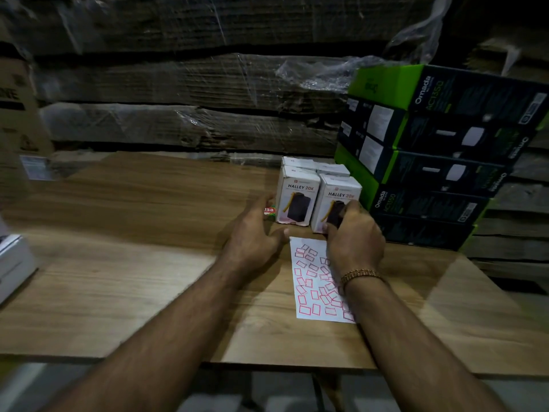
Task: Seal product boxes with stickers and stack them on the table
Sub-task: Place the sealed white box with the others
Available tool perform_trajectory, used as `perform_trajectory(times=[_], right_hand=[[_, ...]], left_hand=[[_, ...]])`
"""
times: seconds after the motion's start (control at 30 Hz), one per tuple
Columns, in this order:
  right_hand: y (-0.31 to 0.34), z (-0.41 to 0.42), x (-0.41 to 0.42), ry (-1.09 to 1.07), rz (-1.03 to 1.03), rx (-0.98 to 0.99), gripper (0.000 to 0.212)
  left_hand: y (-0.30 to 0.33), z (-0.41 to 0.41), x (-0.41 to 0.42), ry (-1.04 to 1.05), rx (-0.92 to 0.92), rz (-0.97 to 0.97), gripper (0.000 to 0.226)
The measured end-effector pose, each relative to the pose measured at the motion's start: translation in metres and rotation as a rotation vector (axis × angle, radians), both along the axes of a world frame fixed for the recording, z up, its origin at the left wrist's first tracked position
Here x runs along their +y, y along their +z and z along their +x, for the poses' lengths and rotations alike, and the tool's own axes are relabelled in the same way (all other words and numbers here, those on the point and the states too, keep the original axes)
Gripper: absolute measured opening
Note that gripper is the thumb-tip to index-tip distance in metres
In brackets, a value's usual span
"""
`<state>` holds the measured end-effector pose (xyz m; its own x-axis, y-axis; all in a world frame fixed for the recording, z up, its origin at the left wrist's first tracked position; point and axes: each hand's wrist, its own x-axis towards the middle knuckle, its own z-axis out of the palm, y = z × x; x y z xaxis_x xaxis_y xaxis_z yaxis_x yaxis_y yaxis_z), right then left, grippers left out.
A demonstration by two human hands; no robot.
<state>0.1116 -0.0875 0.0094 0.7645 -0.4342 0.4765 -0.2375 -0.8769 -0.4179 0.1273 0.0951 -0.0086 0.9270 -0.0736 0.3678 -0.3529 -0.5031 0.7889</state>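
Right hand (353, 236) curls its fingers (350, 208) round the near-right product box (338, 200), upright (long axis vertical) on the table (148, 263) just beyond the sticker sheet (315, 281). Left hand (255, 233) hovers beside the neighbouring box (297, 200), fingers loosely spread, holding nothing.

Light wood-grain laminate table (124, 263) — smooth, faintly sheeny; white matt cardboard product boxes (297, 200); white paper sticker sheet (315, 281); glossy green-black cartons (439, 168) at its right edge — crinkled shiny plastic wrap (190, 84) behind.
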Motion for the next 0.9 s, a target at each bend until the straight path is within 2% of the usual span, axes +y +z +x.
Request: perform_trajectory(times=[0.37,0.53,0.77,0.9], right_hand=[[-0.0007,0.0056,0.0034,0.040,0.014,-0.007,0.037],[-0.0015,0.0069,0.0010,0.089,-0.043,0.022,0.030],[-0.0048,0.0069,-0.0014,0.065,-0.097,-0.021,0.016],[-0.0060,0.0051,-0.0032,0.052,-0.087,-0.054,0.014]], left_hand=[[0.0030,-0.0029,-0.0019,0.012,0.016,0.013,0.074],[-0.0004,0.0011,-0.0008,0.023,-0.002,0.036,0.075],[-0.0021,0.0035,-0.0010,0.020,0.018,0.063,0.079],[-0.0038,0.0050,-0.0004,0.013,-0.003,0.055,0.077]])
